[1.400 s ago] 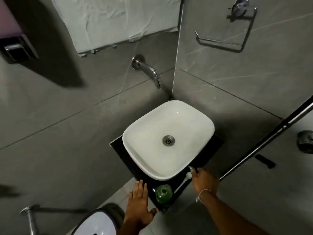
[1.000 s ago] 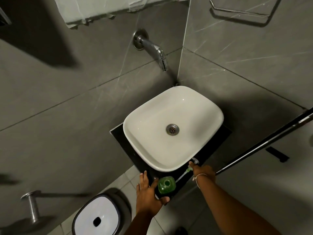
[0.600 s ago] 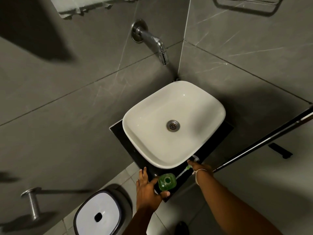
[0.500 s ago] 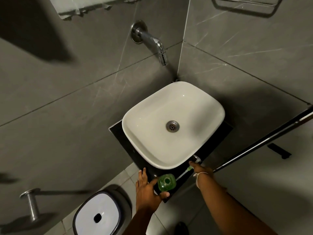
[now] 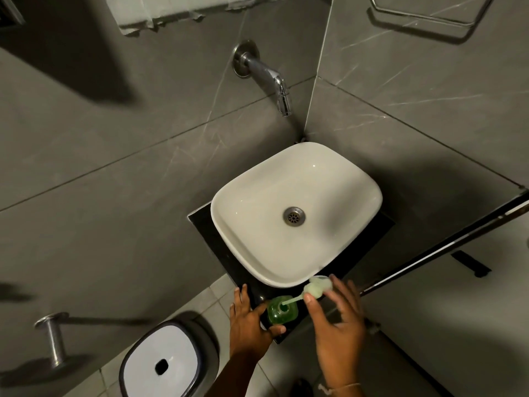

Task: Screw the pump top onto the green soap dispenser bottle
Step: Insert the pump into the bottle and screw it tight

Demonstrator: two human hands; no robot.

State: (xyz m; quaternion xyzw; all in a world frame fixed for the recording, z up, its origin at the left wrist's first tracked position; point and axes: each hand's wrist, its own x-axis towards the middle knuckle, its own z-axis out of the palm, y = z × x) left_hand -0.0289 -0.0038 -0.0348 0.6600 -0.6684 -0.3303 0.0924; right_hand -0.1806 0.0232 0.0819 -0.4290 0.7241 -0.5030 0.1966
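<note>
The green soap dispenser bottle (image 5: 282, 310) stands upright on the black counter (image 5: 259, 290) just in front of the white basin. My left hand (image 5: 248, 322) is wrapped around its left side, thumb in front. My right hand (image 5: 337, 322) pinches the pale pump top (image 5: 318, 286) between thumb and fingers, tilted up to the right of the bottle. The pump's tube slants down from it, its tip inside the bottle's open neck.
The white basin (image 5: 246, 224) fills most of the counter, under a chrome wall tap (image 5: 274, 81). A white-lidded bin (image 5: 163, 365) stands on the floor at lower left. A dark rail (image 5: 446, 242) runs along the right.
My right hand has lifted the pump top off the counter and swung it toward the bottle, so the tube tip now sits in the neck. My left hand still holds the bottle.
</note>
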